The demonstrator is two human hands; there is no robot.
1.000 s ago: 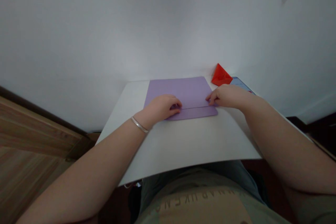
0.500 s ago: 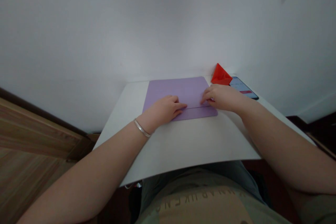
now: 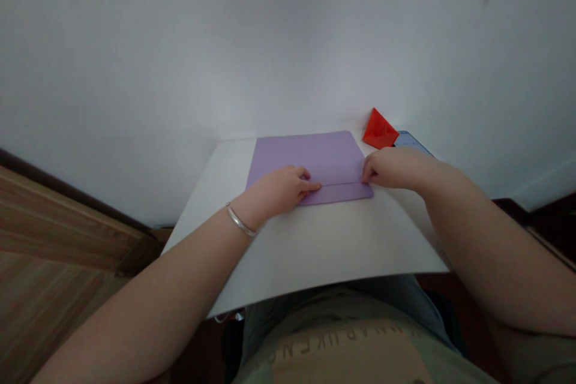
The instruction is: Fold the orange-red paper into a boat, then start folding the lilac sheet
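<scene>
A purple sheet of paper (image 3: 315, 153) lies on the white table (image 3: 324, 240), its near edge folded up into a narrow strip. My left hand (image 3: 281, 189), a silver bracelet (image 3: 240, 221) on its wrist, rests on the left part of that strip with the fingers stretched along the fold line. My right hand (image 3: 391, 168) is at the right end of the fold, its fingers curled and pressed together on the paper's edge.
A red folded paper shape (image 3: 379, 129) stands at the table's far right corner, beside a phone (image 3: 407, 139) partly hidden by my right hand. A white wall rises just behind the table. A wooden panel (image 3: 54, 234) is at the left.
My right hand slid left along the fold, then back out to the paper's right edge. My left fingers crept a little to the right along the crease.
</scene>
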